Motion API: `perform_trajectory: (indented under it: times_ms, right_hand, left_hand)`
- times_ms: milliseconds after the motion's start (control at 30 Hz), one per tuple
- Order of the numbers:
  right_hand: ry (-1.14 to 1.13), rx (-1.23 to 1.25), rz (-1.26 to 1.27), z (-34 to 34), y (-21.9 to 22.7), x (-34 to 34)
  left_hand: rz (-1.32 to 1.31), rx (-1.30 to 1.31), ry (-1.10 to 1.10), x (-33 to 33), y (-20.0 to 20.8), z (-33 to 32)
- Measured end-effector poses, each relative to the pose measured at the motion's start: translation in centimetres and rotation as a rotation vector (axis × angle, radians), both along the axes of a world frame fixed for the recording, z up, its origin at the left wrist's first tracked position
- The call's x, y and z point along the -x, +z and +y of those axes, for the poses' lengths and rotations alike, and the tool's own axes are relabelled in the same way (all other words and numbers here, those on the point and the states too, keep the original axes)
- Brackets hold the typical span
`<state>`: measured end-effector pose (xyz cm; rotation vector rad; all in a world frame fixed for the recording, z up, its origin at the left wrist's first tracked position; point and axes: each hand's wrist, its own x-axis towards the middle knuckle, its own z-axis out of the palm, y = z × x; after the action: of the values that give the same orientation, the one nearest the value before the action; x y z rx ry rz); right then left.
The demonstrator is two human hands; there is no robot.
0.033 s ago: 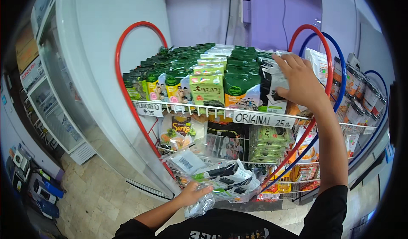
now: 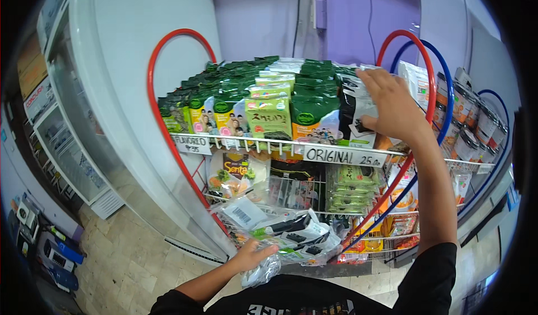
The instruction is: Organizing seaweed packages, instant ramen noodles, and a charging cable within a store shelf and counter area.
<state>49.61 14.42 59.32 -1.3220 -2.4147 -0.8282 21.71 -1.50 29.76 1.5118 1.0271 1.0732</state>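
Note:
Gathered in the fingers of my left hand (image 2: 252, 256) is the neck of a clear plastic bag (image 2: 316, 257), low in front of me. Inside the bag lie several black-and-white snack packets (image 2: 300, 225). My right hand (image 2: 399, 105) reaches over the right end of the rack's top shelf, fingers spread and thumb apart. It touches a row of black-and-white packets (image 2: 353, 110) standing there, thumb near the front packet and fingertips near the top edges. Beside them stand rows of dark green packets (image 2: 314, 110) and light green packets (image 2: 268, 113).
The white wire rack (image 2: 241, 141) has a red side hoop (image 2: 151, 80) and a blue hoop (image 2: 445, 91). Lower shelves hold stacked green packs (image 2: 353, 189) and a white-and-brown food pack (image 2: 238, 172). Jars (image 2: 468, 144) stand at right; a glass-door fridge (image 2: 73, 102) is at left.
The view has shifted slightly, so the rack sits a little further left. Both hands keep nearly the same places, the left still on the bag and the right at the packets.

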Motion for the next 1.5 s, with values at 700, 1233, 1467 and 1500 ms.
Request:
perform_trajectory:
  times_ms: [700, 1233, 1467, 1500]
  right_hand:
    - [0.553, 0.669, 0.533, -12.2, -11.9, 3.1]
    - [0.748, 0.826, 0.816, -11.7, -14.1, 5.9]
    - [0.479, 0.523, 0.494, -8.8, 0.1, -1.7]
    - [0.342, 0.412, 0.443, -7.6, 1.8, -1.5]
  left_hand:
    - [0.116, -0.035, -0.123, 0.3, 2.8, 1.9]
    - [0.236, -0.176, -0.179, 0.0, -0.1, 4.6]
    - [0.047, -0.04, 0.039, 2.0, 2.3, 3.0]
    - [-0.094, 0.079, 0.087, 1.8, 2.7, 2.7]
